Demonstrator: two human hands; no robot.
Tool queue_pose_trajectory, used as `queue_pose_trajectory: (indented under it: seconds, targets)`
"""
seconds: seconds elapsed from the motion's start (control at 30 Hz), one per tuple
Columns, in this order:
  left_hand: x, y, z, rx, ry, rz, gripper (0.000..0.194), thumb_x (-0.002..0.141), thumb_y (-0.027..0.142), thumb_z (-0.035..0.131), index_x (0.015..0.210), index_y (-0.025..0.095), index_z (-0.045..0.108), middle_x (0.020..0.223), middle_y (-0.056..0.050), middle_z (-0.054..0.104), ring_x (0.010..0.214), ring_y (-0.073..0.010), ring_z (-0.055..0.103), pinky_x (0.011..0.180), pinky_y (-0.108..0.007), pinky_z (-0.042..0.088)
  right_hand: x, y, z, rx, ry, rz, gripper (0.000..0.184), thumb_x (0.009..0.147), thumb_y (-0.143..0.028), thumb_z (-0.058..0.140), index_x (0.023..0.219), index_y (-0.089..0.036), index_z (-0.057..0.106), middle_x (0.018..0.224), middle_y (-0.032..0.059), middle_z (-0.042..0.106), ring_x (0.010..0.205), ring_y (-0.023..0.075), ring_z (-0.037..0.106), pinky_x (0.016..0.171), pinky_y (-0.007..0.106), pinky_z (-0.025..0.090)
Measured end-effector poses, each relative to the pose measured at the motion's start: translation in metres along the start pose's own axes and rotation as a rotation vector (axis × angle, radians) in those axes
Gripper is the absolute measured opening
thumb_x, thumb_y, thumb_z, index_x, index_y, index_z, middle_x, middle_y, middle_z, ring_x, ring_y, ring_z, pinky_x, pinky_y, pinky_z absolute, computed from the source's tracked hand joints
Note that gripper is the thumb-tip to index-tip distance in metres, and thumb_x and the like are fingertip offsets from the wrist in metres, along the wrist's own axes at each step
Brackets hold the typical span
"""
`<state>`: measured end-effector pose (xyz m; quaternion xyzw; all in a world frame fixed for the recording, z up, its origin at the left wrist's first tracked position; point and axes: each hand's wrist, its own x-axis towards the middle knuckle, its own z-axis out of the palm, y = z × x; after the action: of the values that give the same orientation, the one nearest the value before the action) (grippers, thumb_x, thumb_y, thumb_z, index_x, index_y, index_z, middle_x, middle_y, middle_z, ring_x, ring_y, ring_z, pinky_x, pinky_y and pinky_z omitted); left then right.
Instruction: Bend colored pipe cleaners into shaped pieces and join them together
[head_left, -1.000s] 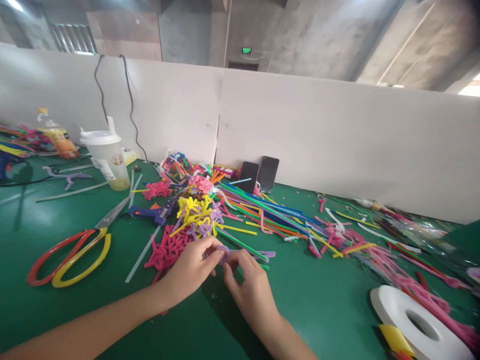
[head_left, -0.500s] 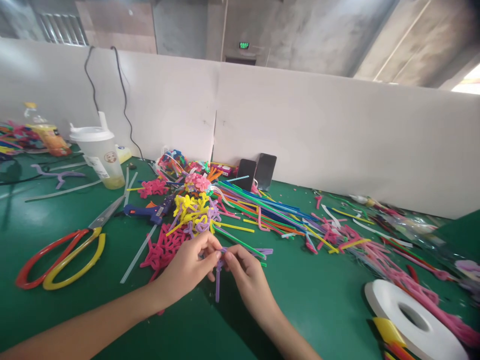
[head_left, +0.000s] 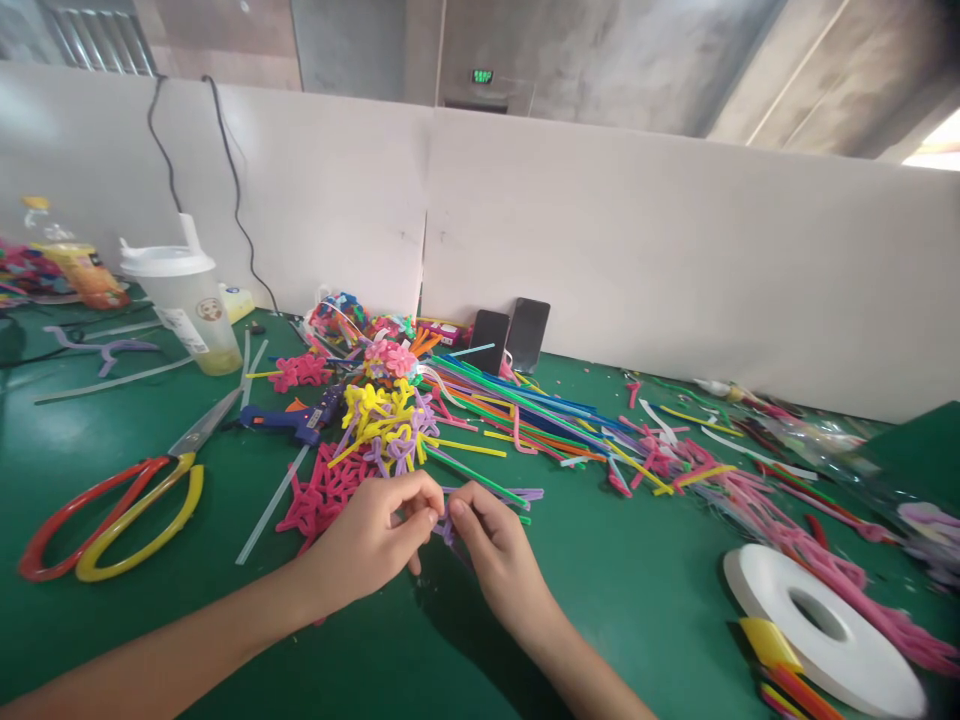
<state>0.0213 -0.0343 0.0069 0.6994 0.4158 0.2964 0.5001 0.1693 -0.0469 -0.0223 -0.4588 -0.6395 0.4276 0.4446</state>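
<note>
A small bent purple pipe cleaner (head_left: 448, 531) is between my two hands, mostly covered by fingers. My right hand (head_left: 493, 545) pinches it between thumb and forefinger. My left hand (head_left: 382, 530) is closed in a pinch right beside it, thumb against curled fingers, and its tips meet the piece's left side. Just behind my left hand lies a heap of pink pipe-cleaner shapes (head_left: 326, 490). Beyond it are yellow and purple bent shapes (head_left: 382, 425). Straight purple pipe cleaners (head_left: 531, 494) stick out behind my right hand.
Scissors (head_left: 142, 500) lie open on the left, near a blue glue gun (head_left: 300, 422) and a lidded cup (head_left: 184, 310). Loose pipe cleaners (head_left: 525, 410) spread across the middle. Two phones (head_left: 528, 335) lean against the white partition (head_left: 637, 260). A white tape roll (head_left: 825, 630) lies right.
The purple end that hung below my fingers no longer shows; the piece is now more hidden between my hands. The whole view has shifted slightly.
</note>
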Motion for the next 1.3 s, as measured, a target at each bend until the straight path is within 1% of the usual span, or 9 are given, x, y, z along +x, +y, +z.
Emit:
queue_pose_trajectory:
  seconds: [0.23,0.4,0.57,0.7,0.83,0.93,1.0,1.13,1.3]
  targets:
    - [0.001,0.0,-0.004,0.013,-0.05,0.031,0.015,0.08,0.022,0.038,0.076,0.017,0.051,0.064,0.003,0.047,0.049,-0.0084,0.054,0.047,-0.018,0.043,0.0,0.001,0.001,0.059,0.001,0.034,0.025,0.082,-0.034,0.041,0.065,-0.016,0.048,0.058,-0.0038,0.038,0.052,0.0082,0.034,0.047,0.019,0.029]
    - [0.006,-0.007,-0.003,-0.005,0.028,0.056,0.012,0.081,0.023,0.039,0.079,0.017,0.049,0.071,0.002,0.051,0.054,-0.0096,0.057,0.053,-0.02,0.045,0.003,0.003,-0.001,0.013,0.061,0.022,0.025,0.082,-0.034,0.041,0.066,-0.017,0.048,0.06,-0.0029,0.042,0.056,0.0099,0.039,0.051,0.021,0.032]
    - [0.009,-0.012,-0.003,-0.096,0.03,0.039,0.01,0.081,0.025,0.039,0.08,0.018,0.047,0.07,0.003,0.048,0.054,-0.0094,0.056,0.053,-0.021,0.046,0.004,0.005,-0.001,0.038,0.086,0.028,0.024,0.083,-0.033,0.039,0.068,-0.017,0.049,0.059,-0.0031,0.042,0.055,0.0096,0.039,0.051,0.02,0.032]
    - [0.015,-0.016,-0.011,-0.01,0.165,0.015,0.012,0.08,0.027,0.041,0.08,0.018,0.048,0.069,0.003,0.049,0.053,-0.0105,0.056,0.05,-0.021,0.044,0.006,0.004,-0.003,0.023,0.061,0.042,0.025,0.085,-0.032,0.034,0.076,-0.017,0.052,0.063,-0.0018,0.047,0.059,0.0109,0.045,0.055,0.021,0.036]
    - [0.019,-0.016,-0.02,0.062,0.22,0.009,0.015,0.08,0.029,0.041,0.082,0.017,0.05,0.061,0.003,0.052,0.051,-0.0133,0.058,0.05,-0.023,0.041,0.005,0.004,0.0,-0.21,-0.034,0.008,0.025,0.083,-0.033,0.038,0.074,-0.017,0.055,0.064,-0.0008,0.049,0.058,0.0114,0.044,0.051,0.022,0.034]
    - [0.02,-0.013,-0.029,0.067,0.231,0.019,0.019,0.081,0.029,0.039,0.086,0.016,0.051,0.056,0.003,0.052,0.05,-0.0139,0.058,0.052,-0.023,0.042,0.004,0.006,-0.001,-0.356,0.012,-0.064,0.023,0.084,-0.03,0.038,0.075,-0.017,0.055,0.068,0.0006,0.053,0.062,0.0126,0.047,0.056,0.023,0.035]
    - [0.023,-0.014,-0.038,0.196,0.307,0.045,0.022,0.082,0.029,0.036,0.092,0.017,0.053,0.054,0.003,0.052,0.049,-0.0137,0.056,0.052,-0.023,0.042,0.005,0.008,-0.005,-0.403,0.086,-0.111,0.021,0.085,-0.028,0.036,0.082,-0.018,0.054,0.074,0.0022,0.055,0.069,0.0138,0.05,0.061,0.024,0.037]
    - [0.031,-0.023,-0.056,0.554,0.512,0.253,0.028,0.082,0.017,0.034,0.101,0.018,0.053,0.088,-0.005,0.058,0.077,-0.017,0.057,0.069,-0.026,0.042,0.009,0.014,-0.018,-0.721,0.189,-0.223,0.015,0.083,-0.025,0.04,0.088,-0.018,0.052,0.086,0.0058,0.056,0.08,0.0186,0.047,0.068,0.03,0.033]
    - [0.031,-0.029,-0.056,0.71,0.548,0.419,0.032,0.079,0.005,0.031,0.103,0.017,0.05,0.091,-0.006,0.052,0.086,-0.0169,0.051,0.076,-0.03,0.041,0.011,0.022,-0.024,-1.03,0.051,-0.267,0.015,0.08,-0.014,0.041,0.086,-0.02,0.053,0.09,0.0045,0.055,0.084,0.0193,0.045,0.071,0.033,0.027]
